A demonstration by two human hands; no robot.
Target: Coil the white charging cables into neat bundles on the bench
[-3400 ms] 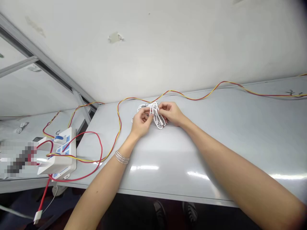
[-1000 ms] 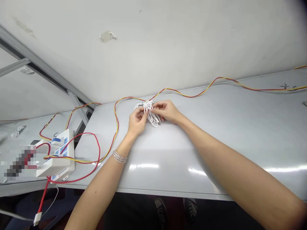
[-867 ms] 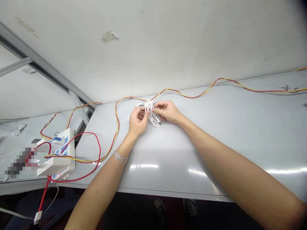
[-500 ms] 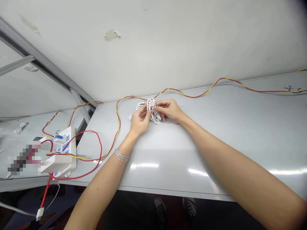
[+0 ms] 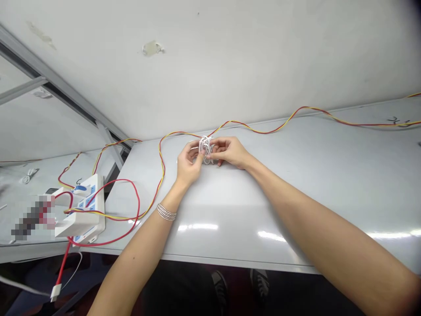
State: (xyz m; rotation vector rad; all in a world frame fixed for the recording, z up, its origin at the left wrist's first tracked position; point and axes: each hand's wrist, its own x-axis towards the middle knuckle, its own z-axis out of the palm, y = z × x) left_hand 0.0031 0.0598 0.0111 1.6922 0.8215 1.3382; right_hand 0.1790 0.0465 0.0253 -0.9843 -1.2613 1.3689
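A small coiled bundle of white cable [image 5: 205, 145] is held between my two hands, above the grey table [image 5: 210, 193] near its back edge. My left hand [image 5: 190, 160] grips the bundle's left side, with the thumb across its front. My right hand [image 5: 228, 151] pinches the right side between thumb and fingers. More white cable lies behind the hands, mostly hidden by the fingers.
A red-and-yellow twisted wire [image 5: 269, 132] runs along the table's back by the wall. At left sit a white power strip [image 5: 95, 206] with plugs, a looped red cable [image 5: 138, 199], another white cable bundle [image 5: 29, 175] and a metal frame [image 5: 72, 94].
The cable bundle now looks more compact, its lower loops drawn up between my fingers. My left hand has shifted slightly left, and my right fingers have closed in on the bundle.
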